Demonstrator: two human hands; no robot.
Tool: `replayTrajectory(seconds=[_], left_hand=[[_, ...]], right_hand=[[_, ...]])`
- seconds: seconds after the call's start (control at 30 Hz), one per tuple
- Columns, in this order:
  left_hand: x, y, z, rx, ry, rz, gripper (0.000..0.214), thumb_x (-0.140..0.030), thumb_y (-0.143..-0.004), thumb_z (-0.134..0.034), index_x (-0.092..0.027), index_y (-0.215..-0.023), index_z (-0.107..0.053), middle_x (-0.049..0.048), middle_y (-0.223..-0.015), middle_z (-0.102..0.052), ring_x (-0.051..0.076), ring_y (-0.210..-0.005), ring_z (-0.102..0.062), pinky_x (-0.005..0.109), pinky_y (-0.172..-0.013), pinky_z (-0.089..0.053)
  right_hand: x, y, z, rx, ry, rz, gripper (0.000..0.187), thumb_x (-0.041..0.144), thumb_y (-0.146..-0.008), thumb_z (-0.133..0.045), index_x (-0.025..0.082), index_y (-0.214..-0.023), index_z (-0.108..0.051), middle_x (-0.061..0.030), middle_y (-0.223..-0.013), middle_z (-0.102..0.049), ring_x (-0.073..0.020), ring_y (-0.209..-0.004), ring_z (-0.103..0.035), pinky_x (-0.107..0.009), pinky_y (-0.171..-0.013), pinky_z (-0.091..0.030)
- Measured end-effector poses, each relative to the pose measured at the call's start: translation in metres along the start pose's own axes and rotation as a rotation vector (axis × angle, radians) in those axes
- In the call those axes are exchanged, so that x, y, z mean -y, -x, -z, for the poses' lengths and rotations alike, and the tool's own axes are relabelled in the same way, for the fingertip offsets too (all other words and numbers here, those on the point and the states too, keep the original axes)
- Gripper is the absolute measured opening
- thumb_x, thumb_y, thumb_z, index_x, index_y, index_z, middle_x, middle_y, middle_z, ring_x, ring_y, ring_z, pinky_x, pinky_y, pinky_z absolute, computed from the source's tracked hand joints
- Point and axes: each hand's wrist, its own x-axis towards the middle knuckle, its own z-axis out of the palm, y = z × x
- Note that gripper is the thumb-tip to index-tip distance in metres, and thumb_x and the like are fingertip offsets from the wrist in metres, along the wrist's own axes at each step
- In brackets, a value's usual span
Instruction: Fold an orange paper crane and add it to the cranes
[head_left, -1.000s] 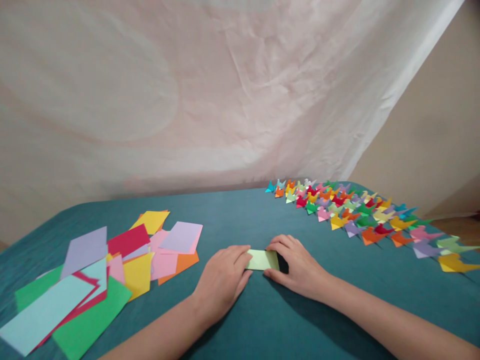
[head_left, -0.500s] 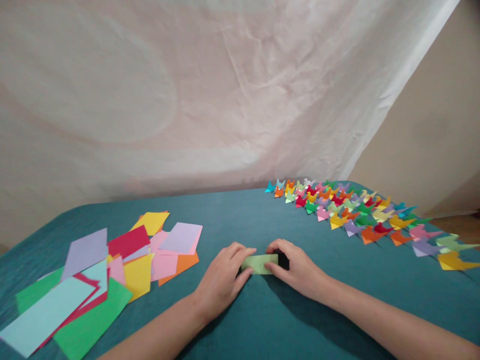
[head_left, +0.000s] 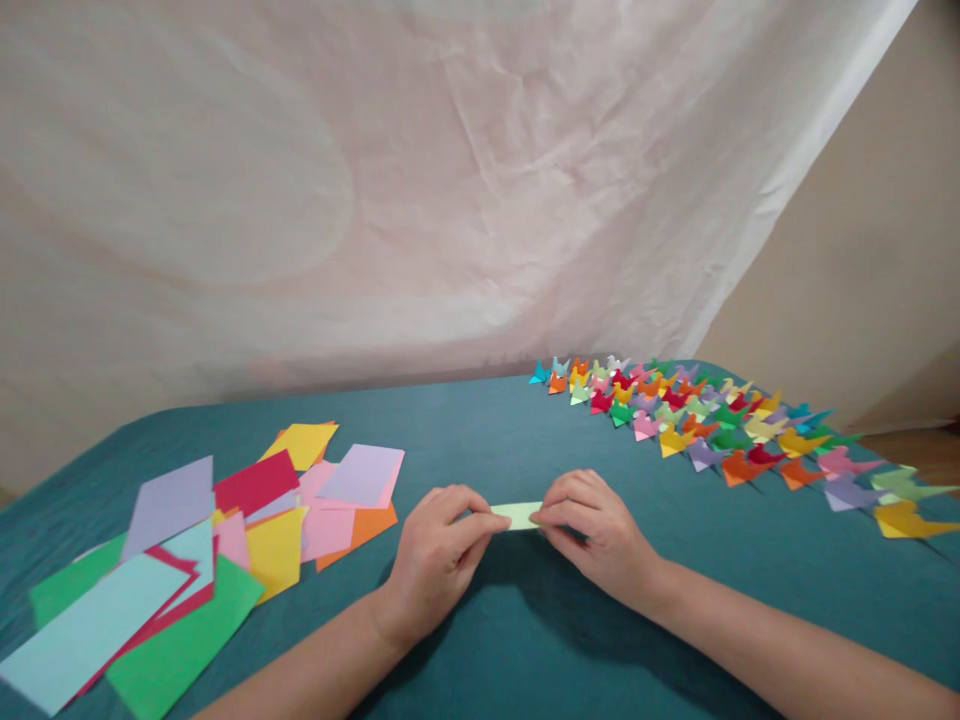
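A light green folded paper [head_left: 519, 516] spans the gap between my two hands, a narrow strip with its ends under my fingers. My left hand [head_left: 442, 550] pinches its left end between thumb and fingers. At the other end, my right hand [head_left: 592, 525] grips the paper in the same way, fingers bent over it. Both hands are low over the teal tablecloth, with shadows below them. My fingertips hide the ends of the strip.
Loose coloured paper sheets [head_left: 277, 540] lie overlapping on the left of the teal tablecloth [head_left: 465, 430]. Rows of small folded paper birds [head_left: 701, 425] stand at the right and back right. A pale cloth [head_left: 420, 200] hangs behind the table.
The green paper has tilted and now shows as a narrower, brighter strip. My fingers have closed in on its two ends.
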Motion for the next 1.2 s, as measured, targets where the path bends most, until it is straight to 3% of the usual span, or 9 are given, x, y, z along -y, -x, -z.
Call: replayTrajectory(seconds=[0.17,0.27,0.37,0.53,0.9,1.1,1.2], left_hand=[[0.002,-0.001,-0.002,-0.034,0.038,0.017,0.019,-0.015,-0.087,-0.051,-0.024,-0.09,-0.068,0.0027,-0.079,-0.06,0.014,-0.075,-0.053,0.026,-0.068,-0.041],[0.005,-0.002,-0.003,-0.025,0.136,0.098,0.018,-0.015,-0.087,-0.051,-0.022,-0.09,-0.067,0.0024,-0.078,-0.059,0.013,-0.073,-0.054,0.025,-0.067,-0.042],[0.008,-0.004,-0.004,-0.025,0.261,0.199,0.016,-0.016,-0.087,-0.051,-0.021,-0.091,-0.066,0.0026,-0.081,-0.06,0.013,-0.077,-0.056,0.024,-0.07,-0.044],[0.012,-0.007,-0.005,-0.054,0.316,0.303,0.013,-0.016,-0.086,-0.053,-0.019,-0.088,-0.066,0.0015,-0.081,-0.061,0.013,-0.078,-0.057,0.024,-0.072,-0.043],[0.01,-0.005,-0.006,-0.028,0.347,0.298,0.013,-0.015,-0.084,-0.054,-0.019,-0.087,-0.067,0.0019,-0.082,-0.062,0.014,-0.08,-0.059,0.024,-0.073,-0.044],[0.009,-0.007,-0.006,-0.015,0.317,0.24,0.014,-0.016,-0.085,-0.053,-0.02,-0.091,-0.065,0.0024,-0.084,-0.062,0.014,-0.081,-0.058,0.025,-0.074,-0.046],[0.009,-0.006,-0.005,-0.076,0.229,0.188,0.022,-0.015,-0.083,-0.056,-0.022,-0.104,-0.061,0.005,-0.098,-0.058,0.017,-0.092,-0.056,0.031,-0.082,-0.045]], right_hand=[[0.001,0.001,0.001,-0.006,-0.03,0.001,0.01,0.023,-0.085,-0.055,0.02,-0.088,-0.064,-0.0043,-0.082,-0.062,-0.0165,-0.08,-0.056,-0.033,-0.074,-0.042],[0.003,0.002,0.003,-0.015,-0.14,-0.012,0.021,0.027,-0.083,-0.057,0.02,-0.103,-0.06,-0.0066,-0.093,-0.06,-0.0189,-0.088,-0.055,-0.034,-0.078,-0.044],[0.003,0.003,0.003,-0.079,-0.257,-0.121,0.026,0.022,-0.087,-0.048,0.02,-0.113,-0.051,-0.0083,-0.103,-0.056,-0.0192,-0.095,-0.052,-0.034,-0.082,-0.044],[-0.003,0.003,-0.003,-0.187,-0.311,-0.265,0.019,0.019,-0.087,-0.047,0.02,-0.106,-0.049,-0.0064,-0.095,-0.053,-0.0176,-0.086,-0.052,-0.033,-0.078,-0.045],[-0.002,0.001,-0.004,-0.12,-0.307,-0.172,0.018,0.012,-0.085,-0.049,0.02,-0.1,-0.052,-0.0071,-0.098,-0.053,-0.0176,-0.09,-0.051,-0.031,-0.076,-0.045],[0.001,0.0,0.0,0.024,-0.311,-0.112,0.021,0.013,-0.085,-0.05,0.02,-0.103,-0.056,-0.008,-0.099,-0.054,-0.0184,-0.096,-0.052,-0.033,-0.084,-0.046],[0.003,0.001,-0.001,0.097,-0.274,-0.068,0.029,0.013,-0.084,-0.05,0.021,-0.111,-0.055,-0.009,-0.104,-0.054,-0.0193,-0.1,-0.051,-0.034,-0.087,-0.045]])
